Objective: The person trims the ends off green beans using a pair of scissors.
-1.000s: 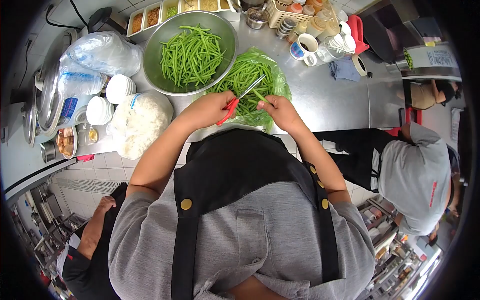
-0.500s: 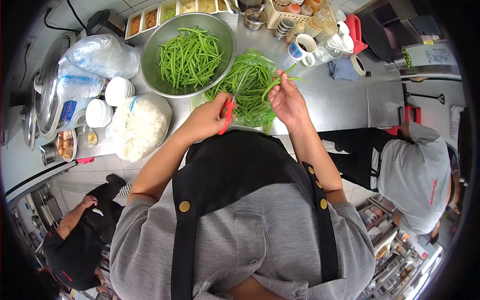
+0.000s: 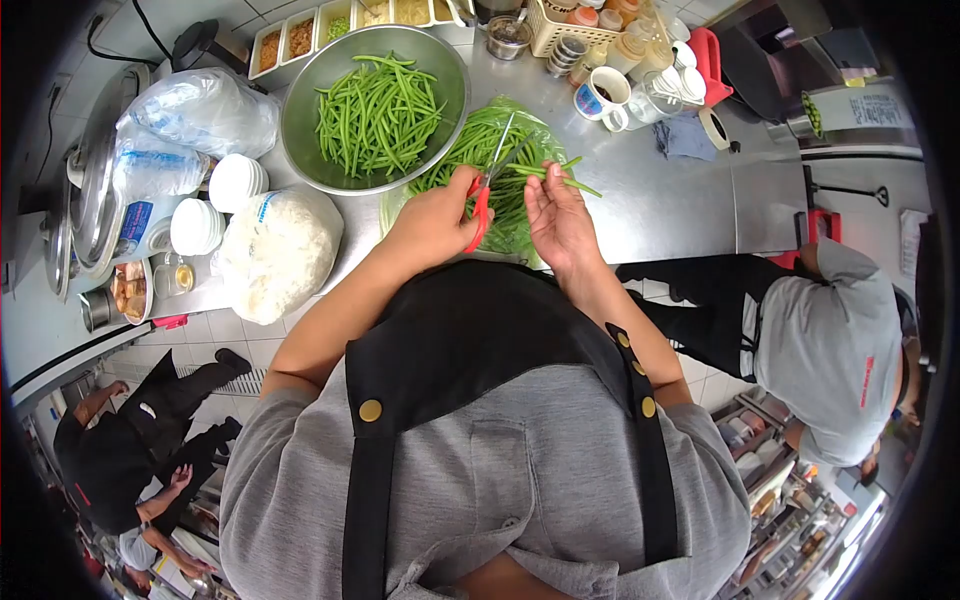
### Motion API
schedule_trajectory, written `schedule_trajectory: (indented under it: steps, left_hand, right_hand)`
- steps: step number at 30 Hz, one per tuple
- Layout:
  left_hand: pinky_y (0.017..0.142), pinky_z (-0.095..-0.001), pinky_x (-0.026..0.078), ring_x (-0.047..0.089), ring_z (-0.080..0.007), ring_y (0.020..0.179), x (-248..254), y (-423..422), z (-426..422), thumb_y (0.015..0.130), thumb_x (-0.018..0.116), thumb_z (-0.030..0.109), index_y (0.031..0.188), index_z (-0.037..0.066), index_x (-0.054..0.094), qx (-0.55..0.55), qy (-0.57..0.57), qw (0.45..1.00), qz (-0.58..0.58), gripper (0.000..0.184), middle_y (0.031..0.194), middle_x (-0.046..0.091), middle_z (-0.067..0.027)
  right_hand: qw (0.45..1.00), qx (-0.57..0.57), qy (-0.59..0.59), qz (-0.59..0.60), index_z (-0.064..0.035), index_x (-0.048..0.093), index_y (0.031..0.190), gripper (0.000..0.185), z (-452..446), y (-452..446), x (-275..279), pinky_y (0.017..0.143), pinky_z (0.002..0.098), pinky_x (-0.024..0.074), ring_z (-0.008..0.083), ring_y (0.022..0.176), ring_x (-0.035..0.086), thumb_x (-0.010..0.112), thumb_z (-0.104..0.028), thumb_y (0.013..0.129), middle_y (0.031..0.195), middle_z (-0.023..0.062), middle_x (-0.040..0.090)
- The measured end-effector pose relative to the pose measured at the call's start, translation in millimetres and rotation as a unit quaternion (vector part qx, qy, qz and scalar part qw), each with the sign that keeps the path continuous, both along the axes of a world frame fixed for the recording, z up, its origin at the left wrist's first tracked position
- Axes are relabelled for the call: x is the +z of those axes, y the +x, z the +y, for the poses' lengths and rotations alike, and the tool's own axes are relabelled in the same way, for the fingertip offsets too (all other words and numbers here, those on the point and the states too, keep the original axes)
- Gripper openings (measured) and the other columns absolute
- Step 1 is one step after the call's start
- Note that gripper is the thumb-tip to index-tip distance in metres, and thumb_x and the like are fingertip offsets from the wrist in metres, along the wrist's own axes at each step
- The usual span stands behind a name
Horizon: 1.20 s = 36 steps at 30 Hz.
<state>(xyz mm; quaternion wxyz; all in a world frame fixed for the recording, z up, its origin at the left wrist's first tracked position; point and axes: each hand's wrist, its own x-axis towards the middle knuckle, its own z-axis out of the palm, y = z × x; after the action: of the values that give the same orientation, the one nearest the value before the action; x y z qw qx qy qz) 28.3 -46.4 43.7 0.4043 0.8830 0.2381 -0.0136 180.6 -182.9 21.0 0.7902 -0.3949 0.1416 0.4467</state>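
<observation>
Red-handled scissors (image 3: 479, 218) are in my left hand (image 3: 430, 222), their blades apart and pointing away from me over the beans. My right hand (image 3: 562, 222) pinches a few green beans (image 3: 580, 184) between thumb and fingers, close to the blade tips. Beneath both hands a green plastic bag (image 3: 535, 118) lies spread on the counter, with a heap of green beans (image 3: 470, 150) on it. Just beyond my left hand stands a large metal bowl (image 3: 296, 135) holding many more green beans (image 3: 385, 115).
Left on the steel counter (image 3: 640, 200) are a filled plastic bag (image 3: 280, 255) and stacked white lids (image 3: 198, 227). Behind stand a mug (image 3: 603, 95), a bottle basket (image 3: 545, 35) and food trays (image 3: 300, 40). Co-workers are at right (image 3: 825, 340) and lower left (image 3: 105, 450).
My left hand has moved right and forward with the scissors, whose blades have opened. My right hand has shifted slightly left and nearer with its beans. The co-worker at lower left has moved.
</observation>
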Motion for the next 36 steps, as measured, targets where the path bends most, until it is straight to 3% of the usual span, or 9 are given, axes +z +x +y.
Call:
schedule_trajectory:
  steps: [2,4,8,10,16,19,27,32,36]
  left_hand:
    - [0.078,-0.0465,0.054,0.071,-0.0358,0.091,-3,1,1,0.095,0.066,0.029,0.123,0.006,0.044,0.004,0.0,1.0,-0.022,0.043,0.104,0.073,-0.0166]
    - [0.068,-0.0516,0.05,0.066,-0.0424,0.077,-10,0,3,0.095,0.065,0.034,0.119,0.006,0.046,0.016,-0.009,0.996,-0.089,0.042,0.08,0.066,-0.0213]
    - [0.068,-0.0513,0.05,0.067,-0.0422,0.077,-17,-2,8,0.096,0.065,0.033,0.119,0.006,0.047,0.016,-0.025,0.997,-0.07,0.04,0.081,0.067,-0.021]
    - [0.075,-0.0384,0.057,0.073,-0.0336,0.092,-19,-4,13,0.097,0.063,0.018,0.122,0.004,0.045,-0.003,-0.151,0.988,0.041,0.033,0.107,0.074,-0.0155]
    - [0.073,-0.0437,0.055,0.072,-0.0352,0.085,-21,-17,-6,0.093,0.067,0.025,0.124,0.007,0.046,0.015,0.064,0.991,-0.115,0.042,0.099,0.073,-0.0167]
    - [0.074,-0.0468,0.055,0.071,-0.0371,0.083,-13,-13,-6,0.091,0.069,0.03,0.125,0.007,0.046,-0.043,0.068,0.996,-0.031,0.047,0.097,0.073,-0.0163]
    - [0.079,-0.0405,0.056,0.073,-0.0334,0.095,-4,-6,2,0.095,0.066,0.025,0.121,0.005,0.047,-0.077,-0.078,0.994,0.011,0.038,0.109,0.074,-0.0171]
    - [0.081,-0.0357,0.055,0.073,-0.0275,0.102,-20,-8,8,0.098,0.064,0.019,0.117,0.002,0.049,-0.072,-0.143,0.987,-0.032,0.03,0.101,0.074,-0.0135]
    - [0.079,-0.0368,0.055,0.073,-0.0293,0.097,-34,-20,8,0.096,0.065,0.022,0.115,0.001,0.051,0.003,-0.177,0.984,-0.001,0.031,0.095,0.073,-0.0151]
  right_hand:
    - [1.0,0.008,-0.002,-0.004,-0.0118,0.062,0.106,0.014,0,0,-1,0.081,0.0253,0.0594,0.0135,0.091,0.067,0.068,-0.023,0.099,0.102,-0.0006,0.066]
    - [0.999,0.037,-0.02,-0.01,-0.0123,0.062,0.107,0.018,-1,0,-1,0.078,0.0243,0.0584,0.0133,0.089,0.067,0.07,-0.026,0.098,0.097,-0.0008,0.065]
    - [0.997,0.043,-0.057,-0.037,-0.0118,0.062,0.108,0.021,1,0,0,0.076,0.0235,0.0575,0.0128,0.086,0.066,0.071,-0.027,0.098,0.092,-0.001,0.063]
    - [0.996,0.032,-0.078,-0.036,-0.0106,0.062,0.109,0.021,2,2,-4,0.076,0.0231,0.057,0.0124,0.086,0.066,0.07,-0.027,0.098,0.092,-0.0007,0.063]
    - [0.996,0.023,-0.09,0.0,-0.0096,0.064,0.11,0.021,2,4,-6,0.077,0.0237,0.0567,0.0125,0.087,0.065,0.07,-0.026,0.098,0.09,-0.0007,0.062]
    - [0.996,0.034,-0.082,-0.007,-0.0098,0.064,0.106,0.019,2,3,-6,0.076,0.0241,0.0569,0.0127,0.086,0.065,0.071,-0.025,0.098,0.09,-0.0003,0.063]
    - [0.994,0.072,-0.047,-0.061,-0.0104,0.065,0.099,0.013,3,3,-10,0.073,0.0247,0.0577,0.0135,0.081,0.068,0.07,-0.023,0.098,0.091,0.0029,0.07]
    - [0.994,0.071,-0.035,-0.078,-0.0089,0.065,0.1,0.014,9,6,-5,0.072,0.0251,0.0586,0.0145,0.08,0.069,0.071,-0.021,0.098,0.088,0.0036,0.071]
    - [0.974,0.022,-0.078,-0.21,-0.0048,0.063,0.102,0.016,37,19,-10,0.074,0.0269,0.0584,0.0156,0.079,0.068,0.072,-0.018,0.097,0.09,0.0049,0.068]
